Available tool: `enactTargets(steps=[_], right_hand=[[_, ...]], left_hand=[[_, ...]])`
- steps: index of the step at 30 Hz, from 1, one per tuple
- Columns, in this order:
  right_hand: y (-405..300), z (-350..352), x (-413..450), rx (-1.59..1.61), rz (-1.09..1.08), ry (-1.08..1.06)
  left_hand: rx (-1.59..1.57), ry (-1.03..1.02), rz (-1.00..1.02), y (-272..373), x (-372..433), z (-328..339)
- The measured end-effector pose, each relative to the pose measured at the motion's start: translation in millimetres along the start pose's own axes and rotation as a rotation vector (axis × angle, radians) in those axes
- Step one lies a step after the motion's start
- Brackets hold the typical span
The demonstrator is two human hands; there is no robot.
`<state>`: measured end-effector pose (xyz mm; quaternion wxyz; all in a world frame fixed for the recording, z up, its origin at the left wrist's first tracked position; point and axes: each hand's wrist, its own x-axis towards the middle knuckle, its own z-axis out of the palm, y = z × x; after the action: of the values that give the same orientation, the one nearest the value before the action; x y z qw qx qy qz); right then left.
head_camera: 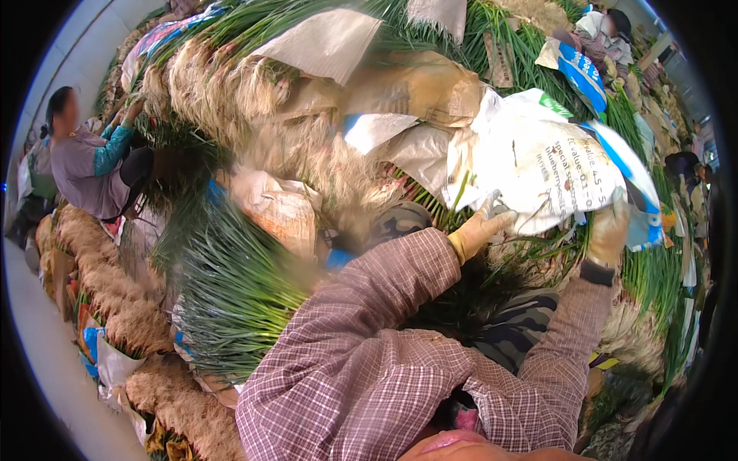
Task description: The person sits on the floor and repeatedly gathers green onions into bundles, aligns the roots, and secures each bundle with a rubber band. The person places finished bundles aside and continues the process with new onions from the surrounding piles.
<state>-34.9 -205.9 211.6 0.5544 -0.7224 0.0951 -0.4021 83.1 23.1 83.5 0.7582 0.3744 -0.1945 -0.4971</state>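
Observation:
A white plastic sack with printed writing and a blue edge point(536, 161) spreads out in front of me, over bundled green onions. Its lower left edge is in my gloved left hand point(484, 225). My right hand point(609, 227), also gloved, grips the sack's lower right edge; part of its fingers is hidden at the sack. Loose green stalks point(455, 213) lie just left of my left hand. Below the sack, between my camouflage-clad knees, are more stalks and pale roots point(524, 259).
Green onions point(230, 288) are heaped at my left, near a stained sack point(282, 213). Rooted bundles point(230, 92) and brown paper sacks point(415, 86) lie ahead. A person point(98, 155) sits at far left; another person point(605, 34) works at upper right.

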Motion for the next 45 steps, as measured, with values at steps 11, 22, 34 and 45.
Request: enactTargets(steps=[11, 22, 34, 45], right_hand=[[-148, 50, -104, 0.023, 0.109, -0.364], [-123, 72, -123, -0.106, 0.127, -0.500], [-50, 49, -116, -0.036, 0.468, -0.484], [40, 41, -124, -0.103, 0.834, -0.566]], left_hand=[[-0.519, -0.581, 0.279, 99, -19, 145], [0.392, -0.194, 0.998, 236, -58, 92], [1.003, -0.045, 1.342, 417, -37, -5], [0.750, 0.659, 0.929, 390, 4, -259]])
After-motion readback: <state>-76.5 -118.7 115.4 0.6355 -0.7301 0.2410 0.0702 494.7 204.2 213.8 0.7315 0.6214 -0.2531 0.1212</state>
